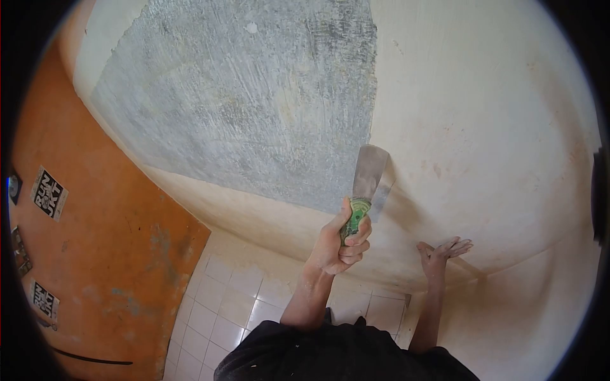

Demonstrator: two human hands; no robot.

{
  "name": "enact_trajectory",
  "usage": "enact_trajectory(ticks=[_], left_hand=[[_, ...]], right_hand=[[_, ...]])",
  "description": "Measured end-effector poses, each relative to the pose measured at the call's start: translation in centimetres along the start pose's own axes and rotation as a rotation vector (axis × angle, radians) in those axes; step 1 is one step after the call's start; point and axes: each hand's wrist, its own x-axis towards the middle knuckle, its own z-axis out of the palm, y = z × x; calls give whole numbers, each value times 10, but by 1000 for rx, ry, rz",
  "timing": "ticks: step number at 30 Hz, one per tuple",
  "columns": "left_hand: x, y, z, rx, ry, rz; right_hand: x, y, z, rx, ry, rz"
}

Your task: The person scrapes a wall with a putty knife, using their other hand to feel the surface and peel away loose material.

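Note:
My left hand [342, 246] grips the green handle of a flat scraper [370, 174]. Its thumb lies along the handle, with the fingers curled round the other side. The grey metal blade points up and overlaps the lower right corner of a rough grey patch [254, 95] on the cream wall [457, 114]. A shadow of the tool falls on the wall just right of the blade. To the right, my right hand [441, 251] is spread open, holding nothing, with pale dust on its fingers near the lower wall.
An orange surface [127, 241] with black-and-white stickers [49, 193] stands on the left. White square tiles [232, 301] cover the floor below. The cream wall curves round to the right in this view, and a dark object [599, 197] shows at its far right edge.

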Motion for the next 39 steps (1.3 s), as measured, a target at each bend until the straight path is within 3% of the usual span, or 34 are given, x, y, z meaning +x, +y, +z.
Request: enact_trajectory(ticks=[4, 9, 13, 16, 20, 25, 28, 35, 39], left_hand=[[-14, -21, -35, 39, 88, 34], [-18, -24, -25, -26, 138, -23], [-24, -25, -25, -112, 114, -32], [-19, -22, -32, -129, 51, -57], [-24, -26, -33, -137, 113, -48], [-17, -17, -32, -125, -11, -62], [-18, -22, -32, -49, 117, 7], [-13, -12, -28, -47, 12, -28], [-22, -25, -36, -45, 87, -10]], right_hand=[[4, 0, -3, 6, 5, -25], [0, 2, -1, 6, -28, -3], [-7, 9, 7, 36, -67, 64], [3, 2, -2, 16, -7, 3], [-5, 3, -2, 19, -35, -1], [4, 1, -1, 24, -13, 23], [3, 0, -4, 9, -20, 12], [5, -1, -2, -25, 5, 2], [5, -4, -4, -18, 5, -11]])
